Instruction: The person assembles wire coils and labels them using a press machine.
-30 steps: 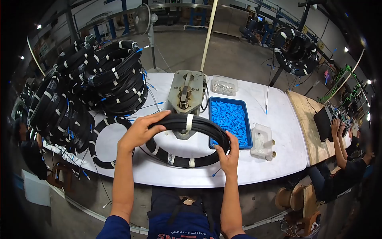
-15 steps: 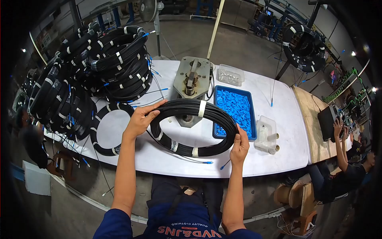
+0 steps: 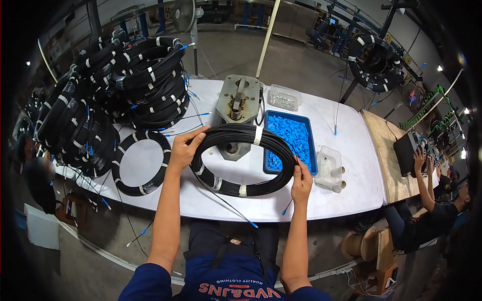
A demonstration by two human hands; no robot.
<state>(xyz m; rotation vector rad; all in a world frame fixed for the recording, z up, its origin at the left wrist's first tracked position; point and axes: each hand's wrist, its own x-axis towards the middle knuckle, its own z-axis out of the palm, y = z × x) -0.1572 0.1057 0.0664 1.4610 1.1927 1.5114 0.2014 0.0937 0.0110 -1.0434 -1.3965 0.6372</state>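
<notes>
Between my two hands is a coil of black cable (image 3: 246, 134), wrapped with white tape at several spots and tilted above the white table. My left hand (image 3: 187, 148) grips its upper left side, thumb on top. On the right side, my right hand (image 3: 301, 181) is closed around the rim. Two loose ends with blue connectors hang down; one blue connector (image 3: 254, 224) is at the table's front edge. Behind the coil stands a metal press (image 3: 240, 98), its lower part partly covered by the coil. Another taped cable coil (image 3: 116, 165) lies flat to the left.
Tall stacks of cable coils (image 3: 155, 90) fill the table's left side. A blue tray (image 3: 313, 150) of small blue parts, a clear container (image 3: 329, 168) and another clear box (image 3: 284, 98) are right of the press. A co-worker (image 3: 427, 220) sits at a wooden table (image 3: 374, 145) on the right.
The left side of the coil has shifted slightly with my left hand. The hanging blue connector has swung lower and to the left. The camera view has turned a little.
</notes>
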